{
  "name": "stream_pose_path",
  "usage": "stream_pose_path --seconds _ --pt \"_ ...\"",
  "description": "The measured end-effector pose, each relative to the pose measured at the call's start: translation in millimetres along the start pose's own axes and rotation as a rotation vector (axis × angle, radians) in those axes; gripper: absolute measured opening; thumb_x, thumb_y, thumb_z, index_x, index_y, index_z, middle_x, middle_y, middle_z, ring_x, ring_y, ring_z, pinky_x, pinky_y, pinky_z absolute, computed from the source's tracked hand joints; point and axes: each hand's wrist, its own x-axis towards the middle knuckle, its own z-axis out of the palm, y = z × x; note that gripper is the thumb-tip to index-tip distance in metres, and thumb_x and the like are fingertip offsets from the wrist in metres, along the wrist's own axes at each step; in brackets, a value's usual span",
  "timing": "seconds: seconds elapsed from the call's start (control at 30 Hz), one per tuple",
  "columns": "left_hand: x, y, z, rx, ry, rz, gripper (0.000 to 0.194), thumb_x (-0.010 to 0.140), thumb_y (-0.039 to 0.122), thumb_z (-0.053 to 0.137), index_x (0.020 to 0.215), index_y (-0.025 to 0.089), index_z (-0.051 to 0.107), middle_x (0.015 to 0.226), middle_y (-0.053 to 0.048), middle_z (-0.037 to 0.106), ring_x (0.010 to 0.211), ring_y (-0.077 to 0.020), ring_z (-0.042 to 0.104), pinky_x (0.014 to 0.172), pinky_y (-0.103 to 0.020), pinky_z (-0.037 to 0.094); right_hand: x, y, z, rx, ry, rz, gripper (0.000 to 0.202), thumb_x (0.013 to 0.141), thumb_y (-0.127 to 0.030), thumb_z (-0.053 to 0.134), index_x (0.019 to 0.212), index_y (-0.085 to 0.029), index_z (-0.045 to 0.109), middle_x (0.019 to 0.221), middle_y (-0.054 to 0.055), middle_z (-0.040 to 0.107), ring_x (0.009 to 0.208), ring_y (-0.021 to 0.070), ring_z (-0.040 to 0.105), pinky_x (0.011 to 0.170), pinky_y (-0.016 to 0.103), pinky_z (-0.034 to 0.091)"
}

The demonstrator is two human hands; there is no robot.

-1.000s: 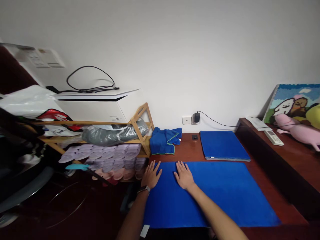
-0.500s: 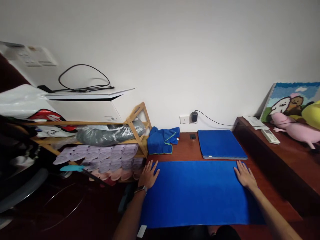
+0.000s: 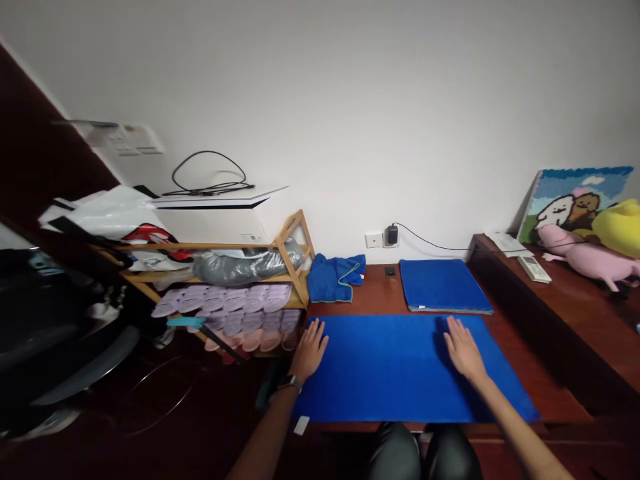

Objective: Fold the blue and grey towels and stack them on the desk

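Hands flat and spread: our left hand [image 3: 309, 350] presses the towel [image 3: 395, 363] at its left edge, right hand [image 3: 463, 347] near its far edge.

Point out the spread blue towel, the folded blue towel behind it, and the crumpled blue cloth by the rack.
spread blue towel [image 3: 390, 367]: head view, bare middle between the hands.
folded blue towel [image 3: 443, 293]: head view, centre of its top face.
crumpled blue cloth [image 3: 334, 279]: head view, middle of the bunched fabric.
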Motion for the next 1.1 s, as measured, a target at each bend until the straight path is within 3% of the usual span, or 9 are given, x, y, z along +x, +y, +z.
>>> stream_pose_path --seconds 0.17,0.27,0.37,0.43,0.5,0.57,0.87,0.97,1.1 --pt "-79.1 32.0 -0.6 -0.03 0.03 0.136 0.055 0.11 0.045 0.034 0.161 0.029 0.042 0.171 -0.006 0.035 0.157 -0.025 0.035 0.126 -0.048 0.035 -58.5 -155.3 26.8 0.142 -0.158 -0.289 0.07 0.108 -0.051 0.019 0.166 -0.014 0.032 0.17 0.006 0.029 0.161 0.0245 0.024 0.134 0.047 0.019" --pt "-100.8 39.3 -2.1 -0.016 0.001 0.146 0.056 0.11 0.047 0.036 0.163 0.033 0.037 0.172 -0.005 0.033 0.158 -0.0262 0.032 0.127 -0.05 0.034 -80.5 -244.2 43.9 0.184 -0.264 -0.395 0.068 0.108 -0.05 0.023 0.167 -0.015 0.029 0.171 0.005 0.025 0.162 0.0233 0.021 0.134 0.045 0.018" --pt "-103.9 40.1 -4.4 0.002 -0.035 0.159 0.056 0.11 0.048 0.036 0.164 0.034 0.034 0.171 -0.005 0.036 0.157 -0.0261 0.034 0.127 -0.051 0.032 -90.3 -297.9 60.9 0.195 -0.358 -0.422 0.068 0.109 -0.047 0.02 0.167 -0.013 0.026 0.172 0.007 0.019 0.163 0.0231 0.014 0.135 0.046 0.012" --pt "-102.5 39.6 -5.5 0.008 -0.049 0.155 0.057 0.11 0.049 0.035 0.165 0.035 0.033 0.171 -0.004 0.035 0.157 -0.0259 0.034 0.127 -0.051 0.032 -91.7 -305.0 68.7 0.184 -0.376 -0.408 0.068 0.108 -0.046 0.02 0.167 -0.011 0.026 0.172 0.007 0.017 0.163 0.024 0.012 0.135 0.048 0.009" --pt "-101.7 39.4 -6.2 0.008 -0.059 0.147 0.058 0.109 0.051 0.035 0.165 0.037 0.031 0.172 -0.003 0.033 0.158 -0.0258 0.033 0.127 -0.051 0.032 -89.5 -285.4 70.6 0.167 -0.341 -0.37 0.068 0.108 -0.047 0.022 0.167 -0.013 0.027 0.172 0.007 0.018 0.163 0.0249 0.015 0.135 0.049 0.01" --pt "-101.9 39.5 -6.5 0.007 -0.058 0.132 0.058 0.109 0.052 0.035 0.165 0.038 0.029 0.172 -0.003 0.031 0.158 -0.0258 0.032 0.127 -0.052 0.032 -85.4 -239.0 65.6 0.147 -0.281 -0.301 0.069 0.106 -0.049 0.026 0.166 -0.017 0.031 0.171 0.005 0.022 0.162 0.0262 0.019 0.134 0.05 0.013" --pt "-96.6 36.9 -4.6 0.005 -0.065 0.126 0.057 0.109 0.051 0.035 0.165 0.039 0.03 0.172 -0.001 0.031 0.158 -0.0262 0.032 0.127 -0.052 0.032 -94.4 88.8 -2.5 0.072 -0.02 0.251 0.074 0.088 -0.055 0.03 0.155 -0.031 0.052 0.16 0.004 0.049 0.156 0.0357 0.034 0.129 0.056 0.027" --pt "-94.1 35.9 -6.4 -0.004 -0.086 0.119 0.057 0.109 0.051 0.037 0.164 0.039 0.032 0.172 -0.002 0.031 0.158 -0.0266 0.032 0.128 -0.053 0.031 -101.0 139.4 -11.9 0.143 0.005 0.291 0.075 0.084 -0.056 0.032 0.153 -0.034 0.053 0.157 0.004 0.052 0.155 0.0368 0.035 0.129 0.057 0.026" --pt "-90.5 34.7 -13.7 -0.033 -0.148 0.109 0.057 0.108 0.052 0.04 0.163 0.038 0.037 0.171 -0.003 0.034 0.158 -0.0278 0.033 0.127 -0.053 0.032 -100.8 146.1 -12.0 0.181 0.05 0.254 0.077 0.085 -0.057 0.031 0.152 -0.03 0.055 0.154 0.01 0.055 0.152 0.0402 0.039 0.127 0.063 0.024"
